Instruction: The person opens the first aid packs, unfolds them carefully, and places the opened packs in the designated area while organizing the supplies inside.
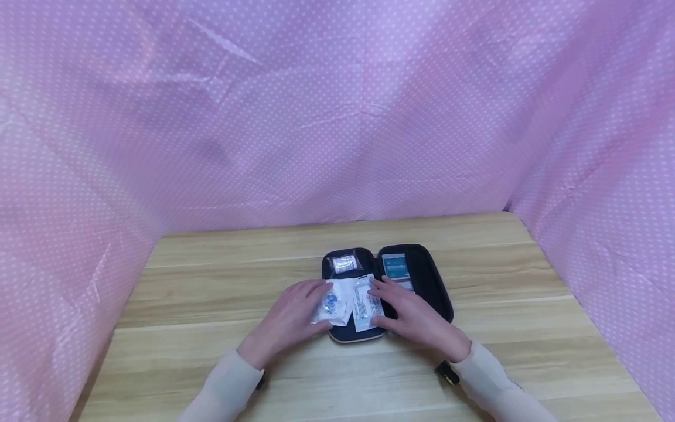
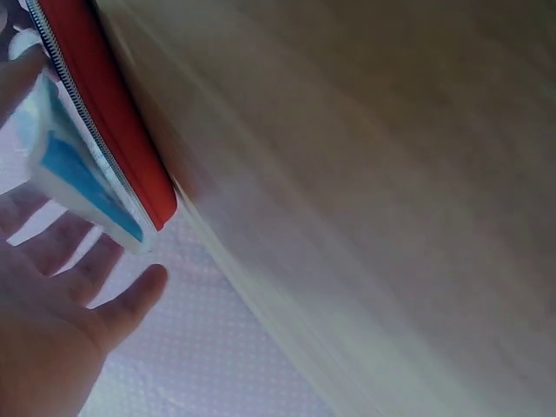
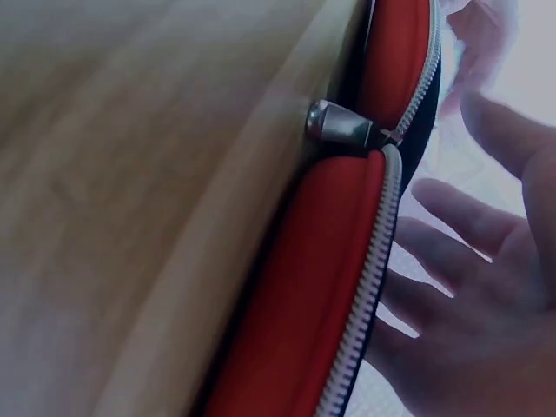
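A zippered case lies unfolded, black inside (image 1: pixel 433 281) and red outside (image 3: pixel 304 269). Over its left half are a white packet with a blue part (image 1: pixel 330 302) and a white packet with printed text (image 1: pixel 365 308). My left hand (image 1: pixel 290 316) is around the left side of the blue-marked packet, its fingers (image 2: pixel 69 248) spread and fairly straight. Above the printed packet is my right hand (image 1: pixel 416 316), with its fingertips at that packet's right side. Its fingers look extended and spread in the right wrist view. Exact finger contact is partly hidden.
A white roll in clear wrap (image 1: pixel 345 263) sits at the far end of the case's left half. A teal packet (image 1: pixel 395 267) lies in the right half. The wooden table (image 1: pixel 211 281) is bordered by pink dotted cloth (image 1: pixel 337 146). A metal zipper pull (image 3: pixel 339 124) sticks out.
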A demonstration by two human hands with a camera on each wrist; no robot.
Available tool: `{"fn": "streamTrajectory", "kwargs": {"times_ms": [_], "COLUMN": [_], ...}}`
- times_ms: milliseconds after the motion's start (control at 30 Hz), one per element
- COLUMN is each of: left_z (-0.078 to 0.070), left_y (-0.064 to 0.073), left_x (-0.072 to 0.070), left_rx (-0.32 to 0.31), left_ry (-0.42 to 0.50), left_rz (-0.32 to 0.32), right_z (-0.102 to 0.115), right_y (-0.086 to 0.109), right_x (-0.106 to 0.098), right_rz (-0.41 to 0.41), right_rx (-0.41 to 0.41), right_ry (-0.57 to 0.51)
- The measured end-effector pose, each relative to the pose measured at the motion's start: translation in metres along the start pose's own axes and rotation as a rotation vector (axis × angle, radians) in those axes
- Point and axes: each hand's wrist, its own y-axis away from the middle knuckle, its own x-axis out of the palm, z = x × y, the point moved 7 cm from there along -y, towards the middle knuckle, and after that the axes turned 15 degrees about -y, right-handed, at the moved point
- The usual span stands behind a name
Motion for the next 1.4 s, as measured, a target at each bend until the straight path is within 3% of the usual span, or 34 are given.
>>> {"fn": "streamTrajectory", "kwargs": {"times_ms": [200, 467, 567, 933, 1067, 1233, 1400], "left_z": [0.001, 0.004, 0.004, 0.005, 0.004, 0.004, 0.005], "left_y": [0.002, 0.004, 0.004, 0.004, 0.004, 0.003, 0.003], "left_x": [0.001, 0.003, 0.004, 0.005, 0.004, 0.004, 0.005], "left_rx": [0.007, -0.029, -0.032, -0.028, -0.027, -0.027, -0.033], "left_ry": [0.011, 0.034, 0.043, 0.046, 0.059, 0.055, 0.069], "left_rz": [0.009, 0.039, 0.046, 0.032, 0.035, 0.040, 0.050], "right_z": [0.000, 0.001, 0.005, 0.026, 0.028, 0.026, 0.017], "right_y": [-0.001, -0.003, -0.003, 0.004, 0.011, 0.022, 0.033], "right_x": [0.009, 0.007, 0.005, -0.009, -0.014, -0.019, -0.020], "right_rz": [0.077, 0.102, 0.099, -0.017, -0.027, -0.025, -0.026], "right_rx": [-0.024, 0.016, -0.041, -0.395, -0.487, -0.562, -0.575], "right_ry": [0.106, 0.129, 0.159, 0.256, 0.302, 0.375, 0.422]}}
